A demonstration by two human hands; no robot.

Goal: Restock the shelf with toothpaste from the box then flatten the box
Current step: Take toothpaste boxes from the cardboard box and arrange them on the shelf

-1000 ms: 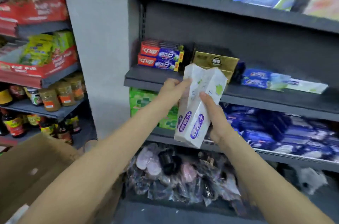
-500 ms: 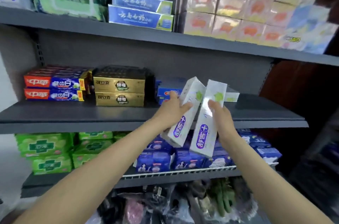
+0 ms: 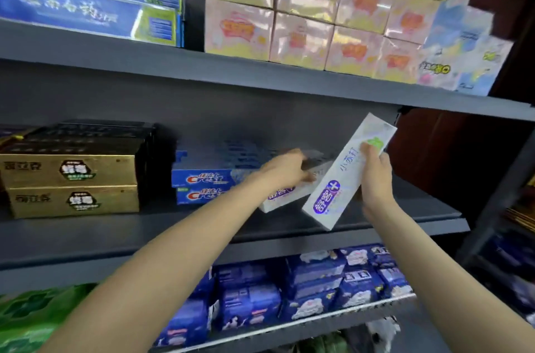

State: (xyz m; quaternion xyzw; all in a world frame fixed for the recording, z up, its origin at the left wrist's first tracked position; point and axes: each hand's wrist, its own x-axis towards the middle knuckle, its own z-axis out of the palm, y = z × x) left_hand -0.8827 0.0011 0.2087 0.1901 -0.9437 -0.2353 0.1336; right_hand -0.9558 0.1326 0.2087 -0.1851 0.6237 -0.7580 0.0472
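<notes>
Two white toothpaste boxes with purple logos are at the middle shelf [image 3: 115,237]. One white toothpaste box [image 3: 282,198] lies low over the shelf board, right of the blue Crest boxes [image 3: 202,187]. My left hand [image 3: 285,169] holds it from above, fingers wrapped over its top edge. The second white box [image 3: 344,176] stands tilted, its top leaning right. My right hand [image 3: 376,179] grips it from the right side, thumb on its face near the green mark. The cardboard box is out of view.
Gold toothpaste boxes [image 3: 72,185] are stacked at the left of the middle shelf. The board right of my hands shows bare. Pink packs [image 3: 304,5] and blue boxes [image 3: 86,5] fill the upper shelf. Blue packs [image 3: 289,289] sit on the shelf below.
The view has moved closer to the shelf. My left hand has lowered its box flat beside the Crest boxes. My right hand has carried the other box up and right.
</notes>
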